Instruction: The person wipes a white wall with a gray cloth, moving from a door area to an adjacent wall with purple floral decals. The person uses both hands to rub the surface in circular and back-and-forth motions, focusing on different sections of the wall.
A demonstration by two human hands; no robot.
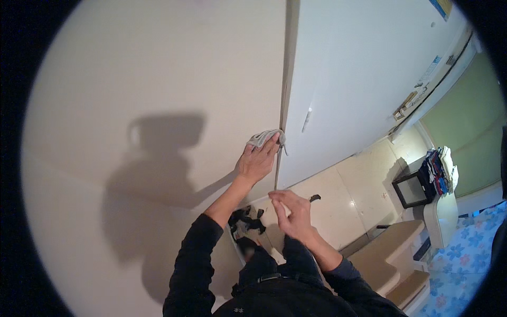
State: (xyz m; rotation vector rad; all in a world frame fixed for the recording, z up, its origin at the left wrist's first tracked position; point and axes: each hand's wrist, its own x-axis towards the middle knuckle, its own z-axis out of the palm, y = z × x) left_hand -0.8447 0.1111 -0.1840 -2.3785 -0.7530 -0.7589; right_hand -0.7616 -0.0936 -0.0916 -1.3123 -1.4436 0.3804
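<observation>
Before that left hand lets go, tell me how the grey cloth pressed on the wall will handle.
The grey cloth looks floppy: it bunches in folds under the left hand, so it would likely drape if lifted. It seems light and thin for its size. Pushed along the wall, it would probably slide and crumple, not roll.

Black long sleeves pushed up the forearms, dark trousers with a belt, bare hands [257, 162].

I see cloth [265, 138] under left hand [257, 161] on wall [158, 79], at door [359, 68] edge | right hand [293, 211] below it, apart | steps [393, 259] lower right, box [412, 189] behind them
</observation>
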